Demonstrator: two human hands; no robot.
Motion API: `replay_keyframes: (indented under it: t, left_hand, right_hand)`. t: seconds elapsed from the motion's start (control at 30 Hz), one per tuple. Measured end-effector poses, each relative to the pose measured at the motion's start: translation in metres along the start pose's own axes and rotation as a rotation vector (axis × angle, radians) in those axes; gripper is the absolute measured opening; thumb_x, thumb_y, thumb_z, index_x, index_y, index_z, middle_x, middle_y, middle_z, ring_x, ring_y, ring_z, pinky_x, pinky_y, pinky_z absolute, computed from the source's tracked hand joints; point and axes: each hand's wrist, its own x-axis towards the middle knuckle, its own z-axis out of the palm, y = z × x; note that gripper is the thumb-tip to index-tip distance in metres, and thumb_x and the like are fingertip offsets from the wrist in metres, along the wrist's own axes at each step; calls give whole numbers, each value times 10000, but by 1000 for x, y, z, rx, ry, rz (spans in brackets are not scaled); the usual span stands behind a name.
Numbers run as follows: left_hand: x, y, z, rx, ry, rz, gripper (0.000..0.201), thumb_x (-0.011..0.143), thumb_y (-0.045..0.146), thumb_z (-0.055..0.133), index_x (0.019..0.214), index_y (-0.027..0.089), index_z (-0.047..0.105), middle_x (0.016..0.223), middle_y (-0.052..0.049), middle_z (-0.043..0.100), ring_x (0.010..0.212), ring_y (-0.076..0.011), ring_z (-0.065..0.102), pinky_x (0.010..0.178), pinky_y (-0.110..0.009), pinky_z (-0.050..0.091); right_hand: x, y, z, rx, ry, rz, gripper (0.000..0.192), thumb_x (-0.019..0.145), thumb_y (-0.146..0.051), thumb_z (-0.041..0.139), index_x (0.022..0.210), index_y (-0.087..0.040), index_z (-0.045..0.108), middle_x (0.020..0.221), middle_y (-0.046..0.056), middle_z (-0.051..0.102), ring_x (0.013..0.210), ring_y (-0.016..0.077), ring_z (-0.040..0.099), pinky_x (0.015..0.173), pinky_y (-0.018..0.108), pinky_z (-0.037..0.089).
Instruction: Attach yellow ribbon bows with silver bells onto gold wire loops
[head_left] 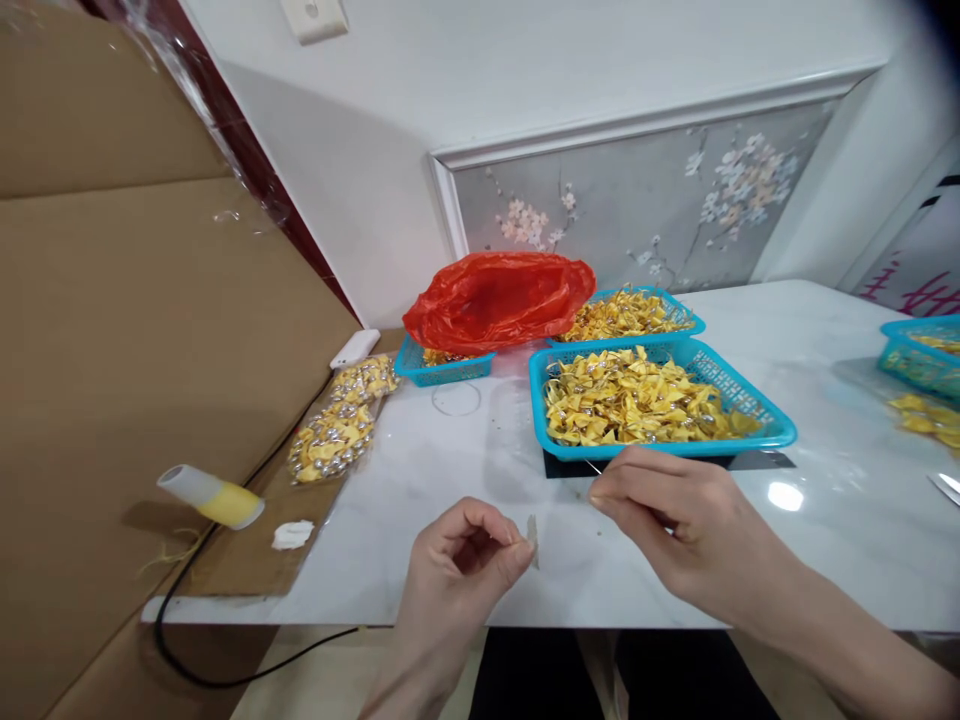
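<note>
Near the front edge of the white table, my left hand (469, 560) is closed in a pinch on a small greyish, translucent strip (533, 540). To its right, my right hand (667, 510) is also closed, thumb against fingertips. A thin, pale needle-like piece (593, 467) sticks out of that pinch toward the upper left; its exact kind is too small to tell. Just beyond the right hand stands a blue basket (776, 432) heaped with yellow ribbon pieces with silvery beads (630, 395). The two hands are apart.
Behind are a second blue basket (694, 326), a red plastic bag (495, 300) and a smaller blue basket (442, 375). Bagged beaded pieces (334, 430), a yellow-and-white cone (214, 497) and a black cable (169, 640) lie left. Another basket (911, 365) and a blade (949, 487) are right.
</note>
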Motion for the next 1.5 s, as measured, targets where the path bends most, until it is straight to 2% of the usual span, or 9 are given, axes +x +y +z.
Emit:
replay_keyframes:
  t: [0.3, 0.47, 0.6, 0.73, 0.8, 0.97, 1.27, 1.4, 1.5]
  left_hand:
    - [-1, -2, 2, 0, -64, 11, 159, 724, 174, 799, 708, 169, 641, 698, -6, 614, 670, -122, 551, 625, -200, 451]
    - [-2, -4, -7, -35, 10, 30, 177, 728, 204, 811, 709, 185, 637, 727, 8, 613, 704, -117, 549, 669, -193, 458]
    - [2, -4, -9, -38, 51, 15, 126, 745, 237, 823, 763, 204, 703, 767, 14, 662, 747, -110, 572, 700, -165, 455]
    - [6, -7, 12, -117, -59, -80, 344, 816, 471, 731, 1063, 234, 760, 1128, -66, 726, 1101, -197, 609, 913, -243, 479]
    - [7, -8, 24, -208, -149, -171, 440, 832, 574, 662, 1073, 222, 764, 1221, -99, 705, 1207, -247, 585, 962, -310, 488]
    - [5, -9, 30, -388, -279, -408, 488, 847, 610, 618, 946, 161, 782, 966, -151, 778, 841, -227, 743, 682, -283, 578]
    - [7, -16, 24, -319, -161, -379, 198, 689, 281, 874, 725, 133, 748, 669, -39, 732, 556, -84, 654, 510, -127, 471]
    - [6, -17, 22, -294, -146, -256, 205, 776, 268, 807, 668, 122, 713, 616, -18, 677, 548, -65, 579, 549, -128, 458]
    - [3, -13, 18, -368, -139, -190, 204, 796, 295, 791, 664, 169, 699, 861, -18, 708, 790, -91, 622, 705, -134, 491]
  right_hand:
    - [2, 5, -3, -127, 50, -24, 210, 954, -63, 468, 836, -168, 606, 801, 34, 617, 700, 118, 599, 625, 220, 486]
    - [1, 17, -19, -248, 182, 17, 157, 949, -116, 542, 833, -176, 630, 789, 28, 625, 722, 135, 604, 641, 251, 466]
    - [2, 14, -25, -163, 104, 50, 169, 958, -129, 545, 828, -187, 635, 783, 10, 613, 717, 117, 582, 635, 243, 455]
    - [6, -1, -15, -27, 23, 27, 184, 961, -88, 509, 843, -173, 622, 788, 10, 597, 707, 96, 563, 609, 217, 443]
    - [9, -7, -11, -5, 9, 20, 188, 959, -74, 501, 843, -163, 620, 794, 15, 600, 713, 94, 563, 615, 212, 446]
    - [16, -9, -12, -24, 23, 22, 199, 955, -64, 508, 811, -143, 622, 760, 21, 584, 689, 102, 540, 613, 232, 431]
    - [17, -5, -10, -43, 36, 19, 181, 951, -82, 524, 823, -148, 633, 765, 16, 592, 679, 98, 548, 607, 217, 431]
    - [14, -4, -11, -42, 23, 20, 187, 957, -80, 505, 823, -150, 615, 766, 17, 590, 687, 96, 548, 616, 209, 429]
    - [11, -2, -8, -21, 30, 59, 182, 962, -101, 513, 832, -161, 624, 778, 22, 599, 694, 109, 559, 617, 218, 433]
